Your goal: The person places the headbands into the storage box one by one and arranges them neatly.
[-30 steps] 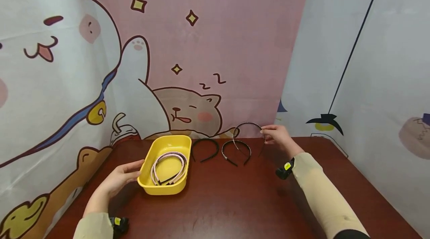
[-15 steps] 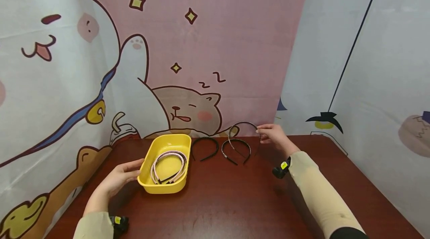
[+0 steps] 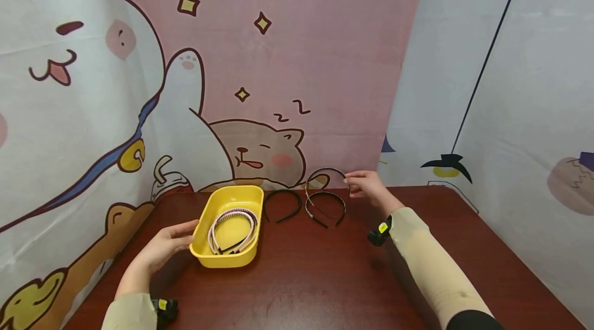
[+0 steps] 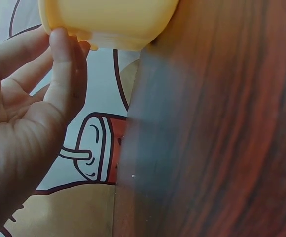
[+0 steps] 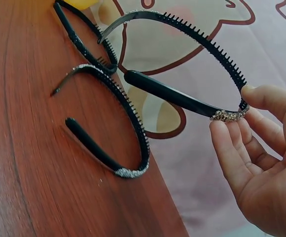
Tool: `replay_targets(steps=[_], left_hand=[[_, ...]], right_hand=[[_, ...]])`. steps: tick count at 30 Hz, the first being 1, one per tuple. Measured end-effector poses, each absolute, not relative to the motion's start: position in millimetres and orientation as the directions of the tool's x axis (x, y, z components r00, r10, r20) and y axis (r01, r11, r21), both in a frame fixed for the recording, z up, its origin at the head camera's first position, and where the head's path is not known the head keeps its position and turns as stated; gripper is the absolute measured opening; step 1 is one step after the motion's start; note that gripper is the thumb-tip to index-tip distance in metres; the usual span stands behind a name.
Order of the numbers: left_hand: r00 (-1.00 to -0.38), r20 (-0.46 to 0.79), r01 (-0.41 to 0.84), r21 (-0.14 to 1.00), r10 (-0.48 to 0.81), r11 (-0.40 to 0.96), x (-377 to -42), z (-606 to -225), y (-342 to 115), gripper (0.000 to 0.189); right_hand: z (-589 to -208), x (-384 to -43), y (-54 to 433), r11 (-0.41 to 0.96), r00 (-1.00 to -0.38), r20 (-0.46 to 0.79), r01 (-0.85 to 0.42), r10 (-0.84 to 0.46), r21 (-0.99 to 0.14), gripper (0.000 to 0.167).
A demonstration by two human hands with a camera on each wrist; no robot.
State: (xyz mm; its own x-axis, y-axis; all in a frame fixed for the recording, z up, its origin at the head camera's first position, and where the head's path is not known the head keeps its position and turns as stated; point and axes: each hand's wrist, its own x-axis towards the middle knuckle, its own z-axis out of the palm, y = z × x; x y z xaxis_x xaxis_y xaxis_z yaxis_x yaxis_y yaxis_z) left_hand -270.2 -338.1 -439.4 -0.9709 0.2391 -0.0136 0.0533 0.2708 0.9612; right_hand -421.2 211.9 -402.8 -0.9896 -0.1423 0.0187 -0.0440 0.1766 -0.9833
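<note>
My right hand (image 3: 366, 185) pinches a black toothed headband (image 5: 202, 39) at its beaded side, between thumb and fingers. It is raised near the back of the table, and its loop overlaps a second black headband with silvery sparkle (image 5: 86, 143) in the head view. That one lies flat, as does a third black headband (image 3: 284, 191) closer to the yellow basin (image 3: 225, 262). With thumb and fingers at its rim, my left hand (image 3: 160, 250) holds the basin's left side. Several pink and dark headbands (image 3: 215, 229) lie inside the basin.
A dark red-brown wooden table (image 3: 306, 289) carries everything. Behind it hangs a pink and white cartoon-printed cloth (image 3: 343, 62), close to the table's back edge. A pale printed sheet (image 3: 524, 87) borders the right side.
My right hand has moved left with the raised headband, from beside the second headband to over it. The left hand and the basin have stayed in place.
</note>
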Motion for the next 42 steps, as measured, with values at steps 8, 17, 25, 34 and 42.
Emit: replay_targets(steps=[8, 17, 25, 34, 42], left_hand=[[-0.963, 0.013, 0.092, 0.954, 0.268, 0.286, -271, -438, -338, 0.057], [-0.962, 0.013, 0.093, 0.955, 0.273, 0.283, -272, -439, -339, 0.057], [-0.966, 0.006, 0.079, 0.959, 0.258, 0.273, -272, -441, -340, 0.057], [-0.964, 0.007, 0.079, 0.962, 0.264, 0.260, -270, -441, -340, 0.057], [-0.966, 0.001, 0.069, 0.965, 0.258, 0.254, -271, -440, -339, 0.058]], right_hand=[[-401, -421, 199, 0.166, -0.989, 0.022, -0.047, -0.148, -0.985, 0.044], [-395, -420, 180, 0.180, -0.988, 0.001, -0.029, -0.152, -0.983, 0.041], [-391, -421, 160, 0.148, -0.987, 0.003, -0.027, -0.161, -0.989, 0.039], [-387, -421, 142, 0.105, -0.980, -0.001, -0.020, -0.198, -0.994, 0.038], [-381, -418, 126, 0.073, -0.977, 0.017, -0.033, -0.211, -0.997, 0.036]])
